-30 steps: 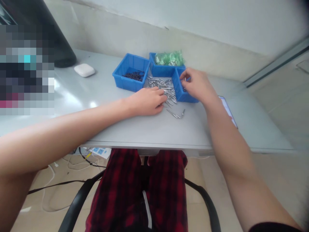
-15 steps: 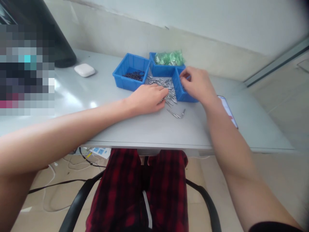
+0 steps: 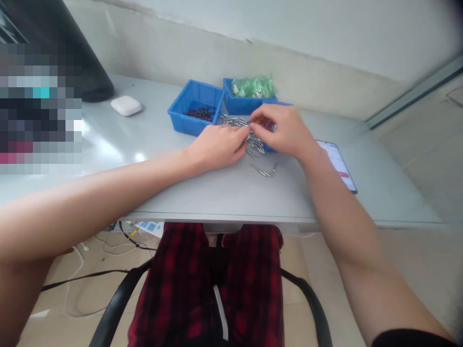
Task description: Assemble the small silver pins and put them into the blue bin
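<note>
A loose pile of thin silver rivets (image 3: 256, 143) lies on the desk. My left hand (image 3: 220, 147) rests palm down on the pile's left side, fingers curled together; what they grip is hidden. Beside its fingertips my right hand (image 3: 282, 127) is closed in a pinch, and anything between the tips is too small to make out. Behind and under the right hand, a blue bin (image 3: 268, 146) is mostly covered. At the left a second blue bin (image 3: 184, 124) holds dark screws (image 3: 200, 113). Green plastic bags (image 3: 253, 87) fill a third blue bin (image 3: 249, 104) at the back.
A few stray rivets (image 3: 264, 170) lie nearer the desk's front edge. On the right is a phone (image 3: 342, 168) with its screen lit. A white case (image 3: 126, 105) sits at the left, beside a dark cylindrical object (image 3: 83, 62). The wall (image 3: 307, 67) rises behind the bins.
My right hand has come out of the right-hand bin and moved left, up to my left hand's fingertips over the pile. My left hand has stayed nearly in place.
</note>
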Demonstrator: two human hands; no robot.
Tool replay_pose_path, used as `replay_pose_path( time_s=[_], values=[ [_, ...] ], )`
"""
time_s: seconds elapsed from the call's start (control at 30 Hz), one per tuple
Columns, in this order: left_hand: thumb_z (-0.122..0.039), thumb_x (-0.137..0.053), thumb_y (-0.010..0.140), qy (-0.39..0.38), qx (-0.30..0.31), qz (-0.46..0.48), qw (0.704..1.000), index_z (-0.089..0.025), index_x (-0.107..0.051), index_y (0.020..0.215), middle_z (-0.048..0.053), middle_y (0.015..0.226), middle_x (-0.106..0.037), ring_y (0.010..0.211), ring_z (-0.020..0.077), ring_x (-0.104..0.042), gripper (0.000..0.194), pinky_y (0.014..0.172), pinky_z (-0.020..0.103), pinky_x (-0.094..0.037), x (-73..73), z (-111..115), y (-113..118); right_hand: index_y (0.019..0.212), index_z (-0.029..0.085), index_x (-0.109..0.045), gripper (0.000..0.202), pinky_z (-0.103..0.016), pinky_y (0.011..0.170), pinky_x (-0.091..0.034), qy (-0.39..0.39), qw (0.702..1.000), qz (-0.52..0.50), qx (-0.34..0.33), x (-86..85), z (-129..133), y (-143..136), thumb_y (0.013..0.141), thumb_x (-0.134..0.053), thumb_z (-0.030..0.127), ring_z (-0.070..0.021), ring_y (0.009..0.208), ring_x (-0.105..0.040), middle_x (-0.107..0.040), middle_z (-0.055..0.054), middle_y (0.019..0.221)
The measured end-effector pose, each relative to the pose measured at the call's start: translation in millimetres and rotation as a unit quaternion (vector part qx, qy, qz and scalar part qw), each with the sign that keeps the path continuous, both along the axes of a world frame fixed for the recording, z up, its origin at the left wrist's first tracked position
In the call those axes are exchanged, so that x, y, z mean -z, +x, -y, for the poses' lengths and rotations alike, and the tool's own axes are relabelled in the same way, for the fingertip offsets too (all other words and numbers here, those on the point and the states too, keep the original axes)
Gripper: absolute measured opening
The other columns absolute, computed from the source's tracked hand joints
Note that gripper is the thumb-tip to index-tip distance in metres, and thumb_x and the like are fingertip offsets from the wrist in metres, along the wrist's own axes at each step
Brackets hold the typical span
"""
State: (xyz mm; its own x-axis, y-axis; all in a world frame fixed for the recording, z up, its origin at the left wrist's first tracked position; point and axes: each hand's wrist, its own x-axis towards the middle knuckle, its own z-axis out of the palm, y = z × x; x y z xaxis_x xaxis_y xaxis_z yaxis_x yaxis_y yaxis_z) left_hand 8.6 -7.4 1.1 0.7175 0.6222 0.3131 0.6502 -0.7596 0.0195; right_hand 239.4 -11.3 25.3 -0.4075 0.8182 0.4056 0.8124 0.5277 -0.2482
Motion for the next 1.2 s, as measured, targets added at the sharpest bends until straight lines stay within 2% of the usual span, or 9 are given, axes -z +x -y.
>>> replay_pose_path(
  time_s=[0.17, 0.4, 0.57, 0.77, 1.0, 1.2],
  values=[
    [-0.027, -0.046, 0.115, -0.02, -0.024, -0.018, 0.999, -0.015, -0.077, 0.138, 0.017, 0.118, -0.089, 0.107, 0.0331, -0.086, 0.041, 0.081, 0.038, -0.057, -2.5, 2, 2, 0.117, 0.029, -0.084, 0.028, -0.049, 0.093, -0.063, -0.016, 0.999, 0.022, -0.018, 0.3, 3, -3, 0.097, -0.064, 0.025, -0.0335, 0.096, -0.08, -0.087, -0.006, 0.106],
    [-0.028, -0.048, 0.115, -0.045, -0.049, 0.007, 0.998, -0.015, -0.072, 0.152, 0.019, 0.124, -0.089, 0.112, 0.0374, -0.087, 0.046, 0.089, 0.043, -0.063, -4.0, 4, 2, 0.11, 0.031, -0.084, 0.026, -0.05, 0.092, -0.062, -0.035, 0.998, 0.036, -0.029, -2.4, 5, -4, 0.093, -0.066, 0.026, -0.0345, 0.094, -0.079, -0.087, -0.005, 0.103],
    [-0.027, -0.043, 0.116, -0.035, -0.047, 0.023, 0.998, -0.015, -0.071, 0.155, 0.018, 0.121, -0.09, 0.104, 0.0341, -0.087, 0.049, 0.085, 0.041, -0.062, -2.0, 4, 0, 0.11, 0.03, -0.084, 0.026, -0.049, 0.091, -0.061, -0.026, 0.999, 0.033, -0.028, -3.2, 6, -5, 0.093, -0.066, 0.026, -0.0344, 0.092, -0.08, -0.087, -0.006, 0.1],
    [-0.029, -0.044, 0.119, -0.038, -0.071, 0.046, 0.996, -0.017, -0.072, 0.145, 0.016, 0.122, -0.089, 0.11, 0.0323, -0.087, 0.041, 0.093, 0.04, -0.062, -6.0, 7, 2, 0.109, 0.027, -0.085, 0.026, -0.045, 0.087, -0.059, -0.013, 0.999, 0.037, -0.035, -1.2, 2, 0, 0.095, -0.063, 0.023, -0.0309, 0.089, -0.078, -0.087, -0.005, 0.098],
    [-0.029, -0.041, 0.121, -0.068, -0.091, 0.018, 0.993, -0.015, -0.069, 0.153, 0.019, 0.129, -0.088, 0.122, 0.0371, -0.086, 0.045, 0.096, 0.043, -0.063, -12.8, 13, 3, 0.105, 0.022, -0.085, 0.026, -0.042, 0.085, -0.054, -0.005, 0.997, 0.043, -0.059, -0.5, 1, 1, 0.096, -0.061, 0.021, -0.0287, 0.087, -0.077, -0.086, -0.007, 0.099],
    [-0.027, -0.045, 0.119, -0.069, -0.102, 0.023, 0.992, -0.016, -0.07, 0.148, 0.017, 0.127, -0.088, 0.121, 0.0345, -0.086, 0.04, 0.1, 0.042, -0.062, -14.3, 13, 4, 0.104, 0.023, -0.085, 0.023, -0.042, 0.083, -0.053, -0.017, 0.997, 0.046, -0.054, -1.7, 2, 0, 0.095, -0.064, 0.023, -0.0295, 0.087, -0.075, -0.085, -0.008, 0.098]
  ],
)
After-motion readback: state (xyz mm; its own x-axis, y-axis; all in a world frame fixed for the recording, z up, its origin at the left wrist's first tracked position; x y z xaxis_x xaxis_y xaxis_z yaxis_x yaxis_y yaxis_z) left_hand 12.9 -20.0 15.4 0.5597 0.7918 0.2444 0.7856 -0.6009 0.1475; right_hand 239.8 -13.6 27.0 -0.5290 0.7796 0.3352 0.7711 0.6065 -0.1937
